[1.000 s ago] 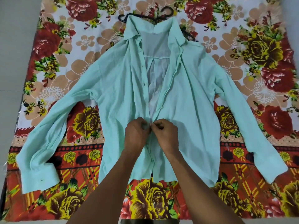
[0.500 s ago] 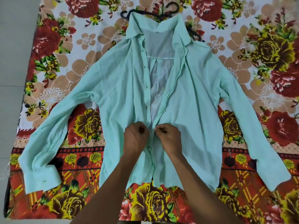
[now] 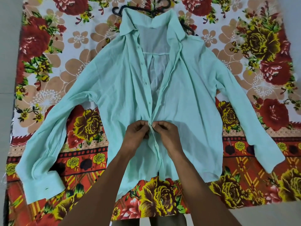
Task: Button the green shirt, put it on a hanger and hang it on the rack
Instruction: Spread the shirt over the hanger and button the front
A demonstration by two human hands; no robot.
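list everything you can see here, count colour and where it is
green shirt: one, pale mint green, spread flat on the sheet with sleeves out, open above the hands
hanger: one, black, under the collar at the far end, mostly hidden
floral sheet: one, red, yellow, beige and white, covering the floor under the shirt
floor: grey, bare strip along the left edge
left hand: one, fingers pinching the shirt's left front edge at mid-placket
right hand: one, fingers pinching the facing edge, touching the left hand
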